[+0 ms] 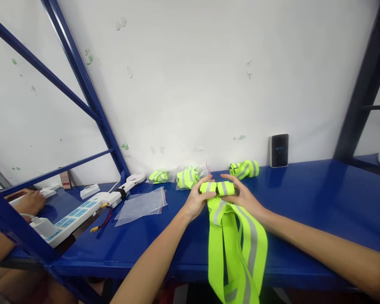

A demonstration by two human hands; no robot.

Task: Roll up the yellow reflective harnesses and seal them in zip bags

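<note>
A neon yellow-green reflective strap (251, 249) with grey stripes is partly rolled up at its top, and its loose lengths hang over the table's front edge. My left hand (196, 197) grips the left end of the roll, thumb across the front. On the roll's right end, my right hand (243, 196) closes with its fingers behind. Just beyond my hands, a rolled reflective strap (245, 169) lies by the wall. Two more straps, a bagged one (188, 177) and a smaller bagged one (160, 176), sit in clear plastic to the left.
Clear zip bags (142, 207) lie left on the blue table (304, 211). Beside them are a white power strip (79, 215), a cable with yellow connectors (106, 217) and a small fan (136, 177). A black-faced device (279, 150) leans near the wall. Another person's hand (30, 202) is far left.
</note>
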